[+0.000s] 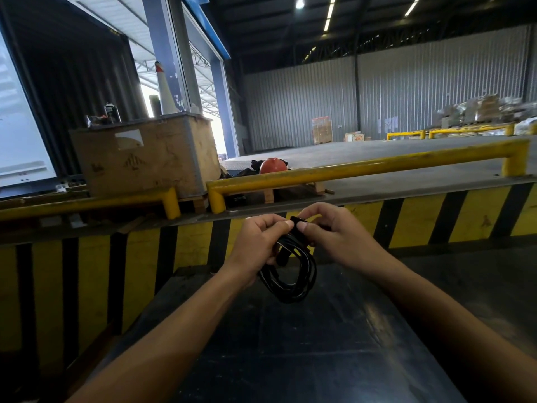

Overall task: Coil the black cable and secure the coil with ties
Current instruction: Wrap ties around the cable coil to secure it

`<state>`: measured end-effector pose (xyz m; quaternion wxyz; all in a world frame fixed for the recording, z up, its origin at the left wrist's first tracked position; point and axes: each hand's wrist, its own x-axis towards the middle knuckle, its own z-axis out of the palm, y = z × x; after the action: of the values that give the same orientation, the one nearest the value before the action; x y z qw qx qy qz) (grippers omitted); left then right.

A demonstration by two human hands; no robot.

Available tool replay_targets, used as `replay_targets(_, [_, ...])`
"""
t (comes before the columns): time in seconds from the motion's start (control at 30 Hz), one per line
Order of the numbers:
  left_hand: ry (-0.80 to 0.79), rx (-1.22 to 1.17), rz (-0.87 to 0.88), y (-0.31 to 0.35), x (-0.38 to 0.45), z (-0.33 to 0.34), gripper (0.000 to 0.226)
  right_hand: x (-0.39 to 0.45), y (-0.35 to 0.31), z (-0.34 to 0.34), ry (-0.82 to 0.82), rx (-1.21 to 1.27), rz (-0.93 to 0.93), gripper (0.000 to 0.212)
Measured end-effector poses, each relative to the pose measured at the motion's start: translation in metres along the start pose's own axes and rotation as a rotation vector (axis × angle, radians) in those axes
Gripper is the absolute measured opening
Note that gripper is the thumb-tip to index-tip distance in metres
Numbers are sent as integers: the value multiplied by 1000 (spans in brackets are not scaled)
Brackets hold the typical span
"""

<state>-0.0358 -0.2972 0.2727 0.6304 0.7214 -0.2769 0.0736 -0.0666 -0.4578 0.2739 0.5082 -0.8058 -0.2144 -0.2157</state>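
You are pinching top of light, floppy cable coil (290, 274): left hand (255, 245) and right hand (334, 234) both gripping bunched strands; best hold there.

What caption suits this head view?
Both hands, left hand and right hand, pinch a tie atop a coiled black cable.

One head-worn wide-angle view looks forward and down, close over both hands above a dark table (319, 344).

The cable (293, 274) is black. The table (334, 344) is dark and shiny. The wall (421, 216) has yellow and black stripes. The rail (363, 167) is yellow. The helmet (273, 165) is orange-red. The crate (145, 158) is brown.
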Motion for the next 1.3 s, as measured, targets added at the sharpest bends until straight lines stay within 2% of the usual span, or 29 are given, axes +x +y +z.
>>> replay_targets(0.13, [-3,-55,-29,1,2,2,17,-3,-3,-2,6,-57,16,15])
replay_targets(0.27, [81,-85,-81,0,10,-1,16,-12,-13,-2,102,-317,-116,40])
replay_targets(0.37, [141,-142,-128,-2,13,0,16,-20,-18,6,57,-537,-225,39])
replay_targets(0.47, [174,-144,-157,-2,12,4,21,-24,-9,20,34,-651,-232,34])
replay_targets(0.67, [200,-113,-152,0,10,9,20,-22,2,30,174,-588,-311,24])
replay_targets(0.9, [192,-124,-162,-3,8,7,18,-18,9,33,207,-544,-366,15])
replay_targets(1.07, [140,76,29,-7,0,1,16,-18,19,28,224,-159,-188,8])
replay_targets(1.13, [96,100,92,-8,-7,2,17,-19,22,27,242,-82,-121,16])
replay_targets(1.3, [-48,179,150,-13,-18,6,17,-29,31,36,267,57,-62,13])
